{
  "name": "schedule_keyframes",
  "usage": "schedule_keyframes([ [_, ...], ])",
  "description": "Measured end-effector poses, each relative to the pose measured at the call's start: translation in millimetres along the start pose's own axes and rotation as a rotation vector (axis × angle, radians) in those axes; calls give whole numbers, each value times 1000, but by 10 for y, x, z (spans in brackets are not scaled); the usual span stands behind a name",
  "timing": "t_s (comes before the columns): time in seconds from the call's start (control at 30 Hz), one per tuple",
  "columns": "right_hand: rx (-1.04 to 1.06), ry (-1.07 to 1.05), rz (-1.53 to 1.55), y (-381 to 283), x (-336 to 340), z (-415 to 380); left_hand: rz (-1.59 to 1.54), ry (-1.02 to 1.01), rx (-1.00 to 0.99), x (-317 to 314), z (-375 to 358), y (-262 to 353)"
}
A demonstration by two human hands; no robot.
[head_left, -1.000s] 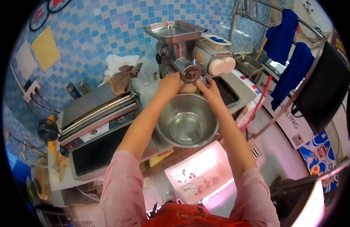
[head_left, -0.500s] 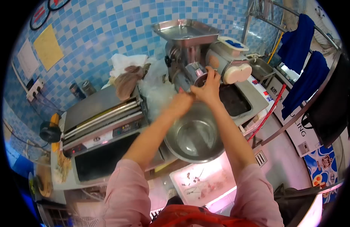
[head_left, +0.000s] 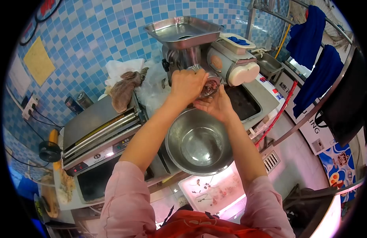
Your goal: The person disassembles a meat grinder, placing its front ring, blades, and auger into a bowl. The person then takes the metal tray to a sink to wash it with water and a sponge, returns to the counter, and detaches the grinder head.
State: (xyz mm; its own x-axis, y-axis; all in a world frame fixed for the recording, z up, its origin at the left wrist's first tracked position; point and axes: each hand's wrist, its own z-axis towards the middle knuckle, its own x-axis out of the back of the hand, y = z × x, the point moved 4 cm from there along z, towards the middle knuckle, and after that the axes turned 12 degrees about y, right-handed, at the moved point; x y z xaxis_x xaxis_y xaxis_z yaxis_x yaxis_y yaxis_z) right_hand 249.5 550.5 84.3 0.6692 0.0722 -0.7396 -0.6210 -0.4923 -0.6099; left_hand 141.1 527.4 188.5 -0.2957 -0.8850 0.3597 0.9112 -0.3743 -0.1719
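A steel meat grinder (head_left: pixel 190 55) with a wide tray (head_left: pixel 183 29) on top stands against the tiled wall. Its round outlet ring (head_left: pixel 218 82) faces me, and reddish meat bits (head_left: pixel 210 87) show inside the opening. My left hand (head_left: pixel 187 85) grips the ring's left side, fingers curled over it. From below and the right, my right hand (head_left: pixel 217 105) cups the same ring, with its fingers partly hidden behind it. Below both hands sits a large steel bowl (head_left: pixel 177 148), with only a shiny bottom visible in it.
A wrapping machine (head_left: pixel 100 152) lies to the left, with a brown cloth (head_left: pixel 122 91) and plastic bags (head_left: pixel 151 87) behind it. Right of the grinder are a second machine (head_left: pixel 235 65) and a dark tray (head_left: pixel 243 104). A white bin (head_left: pixel 211 194) is on the floor.
My left hand has risen from below the outlet onto its left side. My right hand has slid down from the ring's upper right to underneath. Meat bits now show in the opening.
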Motion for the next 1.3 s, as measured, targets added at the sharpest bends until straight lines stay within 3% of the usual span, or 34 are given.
schedule_keyframes([
  [0.1,150,79,-98,-181,-42,103,25,-90,257,13,-297,4],
  [0.17,285,182,-359,-328,-90,63,2,-208,513,-19,-568,16],
  [0.23,469,254,-529,-391,-90,28,-116,-277,570,-8,-628,-33],
  [0.27,487,245,-442,-322,-14,45,-177,-315,598,13,-661,-57],
  [0.33,533,224,-272,-191,138,44,-166,-316,469,170,-375,-123],
  [0.37,353,191,-272,-53,175,53,-160,-315,403,224,-194,-164],
  [0.43,175,141,-151,104,104,32,-207,77,89,227,190,29],
  [0.53,76,-4,-11,67,-116,-5,-85,-146,-151,-172,339,193],
  [0.63,83,-25,8,-41,-80,5,-118,-219,-128,-208,273,115],
  [0.77,264,145,-147,-181,128,44,-179,-226,380,-1,-201,0],
  [0.87,127,293,-195,-40,173,80,-333,-156,757,-113,-708,20],
  [0.93,40,180,-70,20,11,-16,-468,-142,947,-224,-948,46],
  [1.03,-2,70,20,-2,-14,35,-291,-585,856,-165,-866,-103],
  [1.13,3,93,6,-18,-46,-14,-155,-211,672,248,-178,-163],
  [1.2,56,122,-29,-38,-39,-23,-285,99,333,137,110,-38],
  [1.3,195,108,-79,-139,-25,70,-116,-207,108,-103,127,41],
])
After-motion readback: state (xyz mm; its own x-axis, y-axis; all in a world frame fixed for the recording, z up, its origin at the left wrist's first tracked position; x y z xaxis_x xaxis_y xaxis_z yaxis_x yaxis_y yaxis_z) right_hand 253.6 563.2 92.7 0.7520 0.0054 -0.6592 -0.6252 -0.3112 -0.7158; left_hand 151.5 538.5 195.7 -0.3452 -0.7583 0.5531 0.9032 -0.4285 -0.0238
